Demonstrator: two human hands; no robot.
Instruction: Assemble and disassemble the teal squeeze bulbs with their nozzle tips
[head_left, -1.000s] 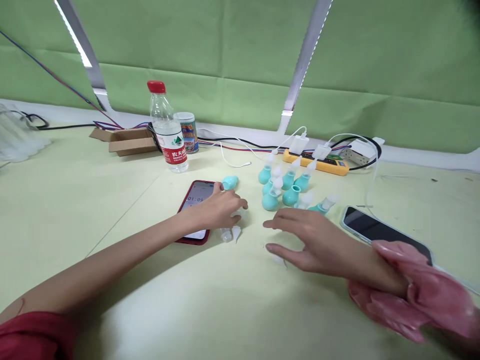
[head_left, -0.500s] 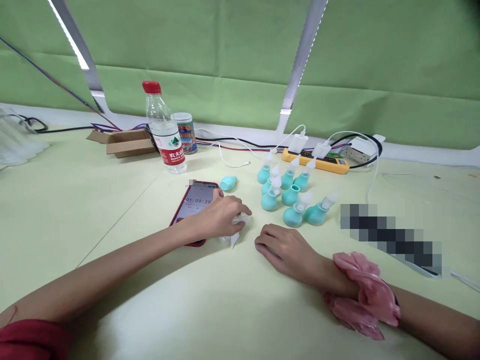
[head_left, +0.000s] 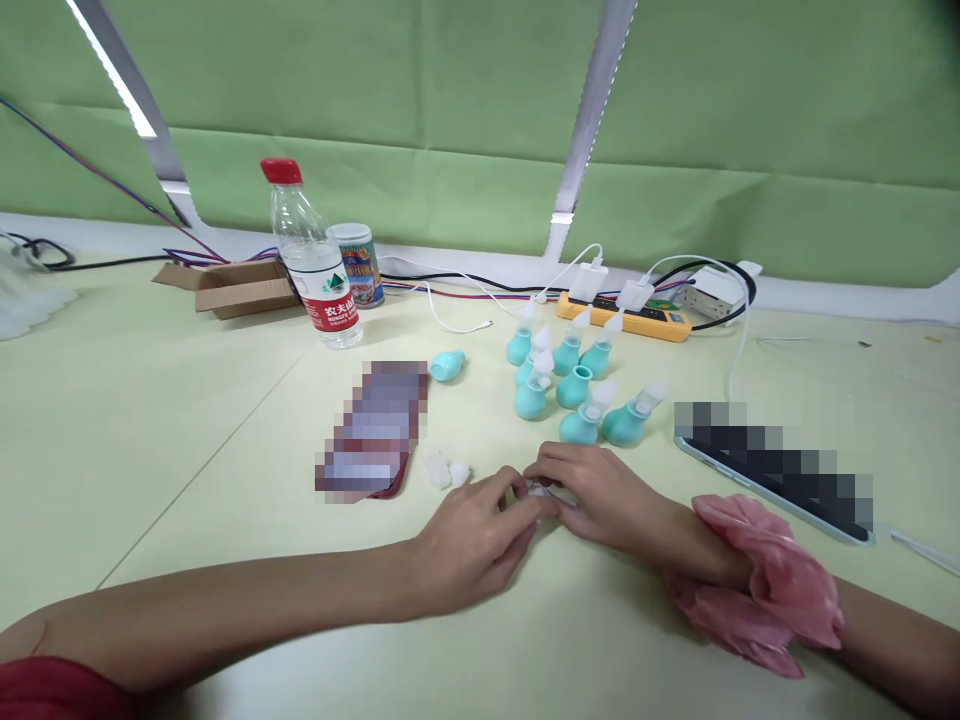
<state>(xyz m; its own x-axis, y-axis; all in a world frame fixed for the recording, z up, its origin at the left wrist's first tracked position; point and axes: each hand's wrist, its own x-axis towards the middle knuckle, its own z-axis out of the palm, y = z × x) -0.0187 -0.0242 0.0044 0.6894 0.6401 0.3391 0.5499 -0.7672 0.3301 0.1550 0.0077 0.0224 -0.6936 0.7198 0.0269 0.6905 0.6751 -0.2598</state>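
Note:
My left hand (head_left: 480, 540) and my right hand (head_left: 604, 495) meet above the near part of the table, fingertips almost touching. Pinched between them is a small translucent white piece (head_left: 538, 489), mostly covered by the fingers. Both hands are closed around it. Two or so similar white pieces (head_left: 448, 471) lie left of my left hand. Behind my right hand stands a group of teal bulbs (head_left: 579, 425), most with clear-white tips fitted. One teal bulb (head_left: 574, 387) among them has an open neck. Another teal bulb (head_left: 448, 366) lies on its side, farther left.
A red-edged phone (head_left: 375, 430) lies left of the hands, a second phone (head_left: 780, 490) to the right. At the back are a water bottle (head_left: 326, 290), a can (head_left: 360, 265), a cardboard box (head_left: 244, 290) and a yellow power strip (head_left: 626, 317) with cables.
My left hand has moved right and nearer from the white pieces beside the phone to my right hand, bringing a white piece. My right hand's fingers have closed on it too.

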